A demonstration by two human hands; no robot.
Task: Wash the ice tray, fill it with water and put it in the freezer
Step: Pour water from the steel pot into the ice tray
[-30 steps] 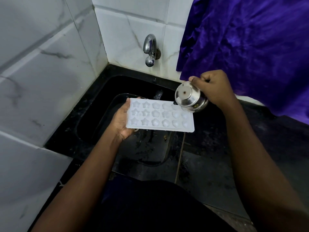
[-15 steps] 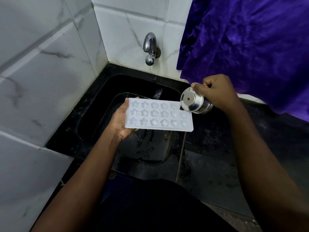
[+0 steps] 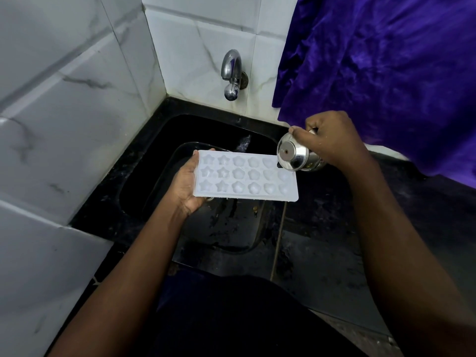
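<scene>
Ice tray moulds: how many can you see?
17: in the ice tray, six each in the middle and near rows, five in the far row. An eighteenth may hide behind the steel pot.

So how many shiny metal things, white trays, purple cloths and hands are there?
Shiny metal things: 2, the tap and the steel cup
White trays: 1, the ice tray
Purple cloths: 1, the cloth
Hands: 2, the left hand and the right hand
Total: 6

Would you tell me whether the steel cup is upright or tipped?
Tipped: the steel cup lies sideways in the right hand, by the ice tray.
</scene>
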